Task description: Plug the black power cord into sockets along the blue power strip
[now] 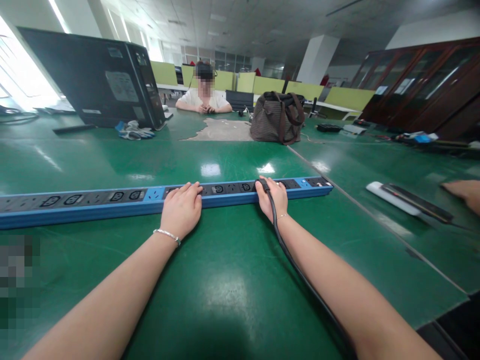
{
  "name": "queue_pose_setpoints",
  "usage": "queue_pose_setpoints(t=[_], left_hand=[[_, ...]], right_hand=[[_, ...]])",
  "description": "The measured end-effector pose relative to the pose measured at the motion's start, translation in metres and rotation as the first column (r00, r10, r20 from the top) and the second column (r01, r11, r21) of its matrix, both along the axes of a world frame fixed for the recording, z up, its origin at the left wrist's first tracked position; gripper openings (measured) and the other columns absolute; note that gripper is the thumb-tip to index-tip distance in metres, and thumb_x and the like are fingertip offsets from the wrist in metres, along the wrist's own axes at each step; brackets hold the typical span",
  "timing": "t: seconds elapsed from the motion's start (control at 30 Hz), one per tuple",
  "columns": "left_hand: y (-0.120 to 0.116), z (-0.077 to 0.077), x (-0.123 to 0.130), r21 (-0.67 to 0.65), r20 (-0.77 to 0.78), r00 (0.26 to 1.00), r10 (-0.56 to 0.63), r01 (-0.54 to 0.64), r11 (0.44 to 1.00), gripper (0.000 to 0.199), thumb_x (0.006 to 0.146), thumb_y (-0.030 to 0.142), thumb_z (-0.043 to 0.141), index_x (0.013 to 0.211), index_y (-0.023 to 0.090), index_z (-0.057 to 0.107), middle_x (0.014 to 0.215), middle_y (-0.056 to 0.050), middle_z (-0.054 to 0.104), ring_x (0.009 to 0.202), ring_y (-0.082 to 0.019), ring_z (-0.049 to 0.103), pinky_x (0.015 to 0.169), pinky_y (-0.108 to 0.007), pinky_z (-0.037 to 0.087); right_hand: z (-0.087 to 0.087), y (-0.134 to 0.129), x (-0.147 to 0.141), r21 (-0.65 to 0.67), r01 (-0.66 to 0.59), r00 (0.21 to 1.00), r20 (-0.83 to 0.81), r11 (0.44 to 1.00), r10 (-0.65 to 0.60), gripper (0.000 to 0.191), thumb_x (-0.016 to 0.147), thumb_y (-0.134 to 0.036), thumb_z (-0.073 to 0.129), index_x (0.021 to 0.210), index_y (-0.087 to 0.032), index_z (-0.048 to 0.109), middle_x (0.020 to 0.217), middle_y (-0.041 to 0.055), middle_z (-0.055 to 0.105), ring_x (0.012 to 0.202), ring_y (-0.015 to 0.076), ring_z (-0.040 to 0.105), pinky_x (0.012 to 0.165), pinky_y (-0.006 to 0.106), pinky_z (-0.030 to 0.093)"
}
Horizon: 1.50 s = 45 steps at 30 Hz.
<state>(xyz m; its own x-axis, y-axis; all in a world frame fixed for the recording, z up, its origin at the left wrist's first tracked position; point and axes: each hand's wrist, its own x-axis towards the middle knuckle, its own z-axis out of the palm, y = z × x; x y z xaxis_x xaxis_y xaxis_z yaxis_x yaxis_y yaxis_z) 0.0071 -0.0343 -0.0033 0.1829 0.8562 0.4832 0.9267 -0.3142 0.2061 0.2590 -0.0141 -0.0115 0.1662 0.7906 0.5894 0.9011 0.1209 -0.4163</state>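
Note:
A long blue power strip with black and blue sockets lies across the green table. My left hand rests on top of it near the middle, fingers laid over its upper face and close together, with no other object visible in it. Further right, my right hand is closed round the black plug of a cable, at the strip's sockets. Whether the plug sits in a socket is hidden by the hand. The cable runs down along my right forearm to the lower edge.
The green table carries a black computer case, gloves, a brown bag and a white and black bar. A person sits opposite; another person's hand is at the right edge.

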Motion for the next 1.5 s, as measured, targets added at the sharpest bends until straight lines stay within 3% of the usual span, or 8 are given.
queue_pose_setpoints(t=[0.17,0.3,0.43,0.6,0.83,1.03,1.23,1.5], left_hand=[[0.001,0.000,0.000,0.003,-0.009,1.000,0.004,-0.004,1.000,0.040,0.091,0.027,0.032,0.117,0.018,0.061,0.130,-0.008,0.059,0.124,-0.024,0.051,0.106,-0.044,0.035],[0.001,-0.001,0.000,0.003,-0.014,1.000,0.000,0.000,1.000,0.040,0.091,0.027,0.032,0.117,0.018,0.061,0.130,-0.008,0.059,0.124,-0.023,0.051,0.106,-0.044,0.035],[0.000,-0.001,0.000,0.004,-0.012,1.000,0.000,0.000,1.000,0.040,0.091,0.027,0.032,0.116,0.018,0.061,0.130,-0.009,0.059,0.125,-0.024,0.050,0.106,-0.043,0.034],[0.002,-0.001,-0.001,-0.008,0.010,0.999,0.035,-0.035,0.999,0.041,0.090,0.027,0.034,0.125,0.013,0.052,0.124,-0.013,0.062,0.118,-0.024,0.055,0.103,-0.041,0.036],[0.002,-0.001,-0.003,-0.007,0.044,0.999,0.019,-0.018,1.000,0.040,0.088,0.024,0.037,0.125,0.011,0.049,0.121,-0.013,0.064,0.113,-0.023,0.059,0.101,-0.040,0.037],[0.001,-0.001,-0.002,-0.022,0.052,0.999,0.012,-0.011,1.000,0.043,0.087,0.023,0.039,0.126,0.007,0.047,0.120,-0.016,0.064,0.112,-0.025,0.059,0.101,-0.040,0.037],[0.002,-0.002,-0.002,-0.025,0.070,0.997,0.017,-0.015,1.000,0.044,0.085,0.022,0.043,0.126,0.008,0.047,0.120,-0.015,0.064,0.113,-0.023,0.058,0.101,-0.038,0.036],[0.003,-0.002,-0.002,-0.015,0.063,0.998,0.003,-0.002,1.000,0.042,0.086,0.023,0.042,0.125,0.008,0.048,0.121,-0.016,0.063,0.115,-0.024,0.057,0.101,-0.038,0.036]], right_hand=[[0.003,0.001,0.001,0.045,-0.025,0.987,-0.155,0.999,0.032,0.040,0.090,-0.043,0.041,0.107,-0.019,0.068,0.110,0.0085,0.070,0.108,0.0224,0.062,0.101,0.037,0.038],[0.009,0.001,0.011,0.162,0.083,0.890,-0.455,0.983,0.000,0.048,0.089,-0.052,0.038,0.102,-0.017,0.069,0.098,0.0077,0.073,0.095,0.0210,0.066,0.086,0.031,0.048],[0.012,0.000,0.017,0.155,0.103,0.850,-0.528,0.983,-0.006,0.050,0.087,-0.054,0.040,0.093,-0.016,0.071,0.093,0.0081,0.073,0.092,0.0219,0.066,0.084,0.032,0.049],[0.012,-0.007,0.000,0.110,-0.119,0.871,-0.466,0.987,0.157,0.046,0.087,-0.054,0.044,0.102,-0.019,0.070,0.103,0.0062,0.072,0.101,0.0216,0.064,0.091,0.034,0.047],[0.020,-0.012,-0.074,0.002,-0.450,0.861,-0.265,0.893,0.435,0.034,0.092,-0.045,0.044,0.107,-0.024,0.066,0.114,0.0023,0.069,0.110,0.0181,0.061,0.106,0.036,0.035],[0.023,-0.006,-0.124,-0.125,-0.370,0.916,-0.213,0.921,0.339,0.036,0.095,-0.046,0.039,0.108,-0.025,0.065,0.114,0.0028,0.069,0.112,0.0204,0.059,0.114,0.050,0.014],[0.025,-0.002,-0.138,-0.186,-0.222,0.969,-0.148,0.957,0.196,0.038,0.096,-0.046,0.036,0.103,-0.026,0.067,0.110,0.0022,0.070,0.117,0.0210,0.055,0.112,0.050,0.017],[0.028,0.000,-0.139,-0.221,-0.173,0.982,-0.113,0.960,0.151,0.037,0.095,-0.043,0.036,0.103,-0.025,0.068,0.110,0.0038,0.070,0.117,0.0216,0.054,0.107,0.043,0.028]])
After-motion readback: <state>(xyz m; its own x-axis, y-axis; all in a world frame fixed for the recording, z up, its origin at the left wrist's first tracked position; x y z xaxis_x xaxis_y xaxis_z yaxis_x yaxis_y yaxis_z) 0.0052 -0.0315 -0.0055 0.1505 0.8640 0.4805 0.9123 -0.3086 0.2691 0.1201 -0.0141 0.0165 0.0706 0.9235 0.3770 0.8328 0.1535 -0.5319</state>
